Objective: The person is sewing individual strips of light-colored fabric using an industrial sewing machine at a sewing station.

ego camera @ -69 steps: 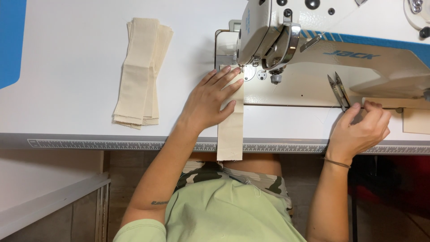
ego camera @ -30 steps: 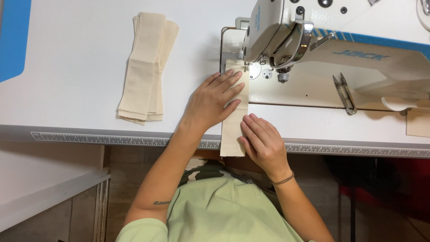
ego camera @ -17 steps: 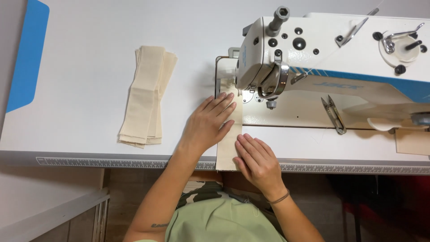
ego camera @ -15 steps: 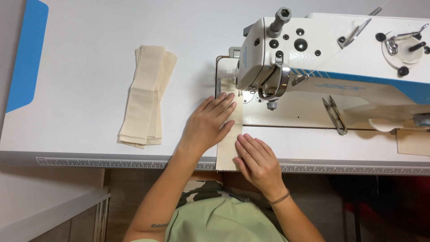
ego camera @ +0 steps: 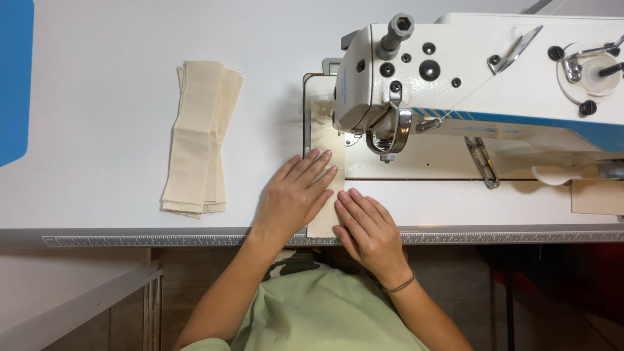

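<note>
A stack of cream fabric strips (ego camera: pixel 198 140) lies on the white table (ego camera: pixel 97 97), well left of the hands. The left hand (ego camera: pixel 296 193) presses flat, fingers spread, on a narrow cream fabric strip (ego camera: pixel 323 123) running under the white sewing machine (ego camera: pixel 481 71). The right hand (ego camera: pixel 368 229) lies flat on its near end.

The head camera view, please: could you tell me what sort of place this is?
Probably a sewing workshop: an industrial sewing machine set in a white table, a stack of cut cream fabric strips, and both hands pressing a fabric strip.
</note>
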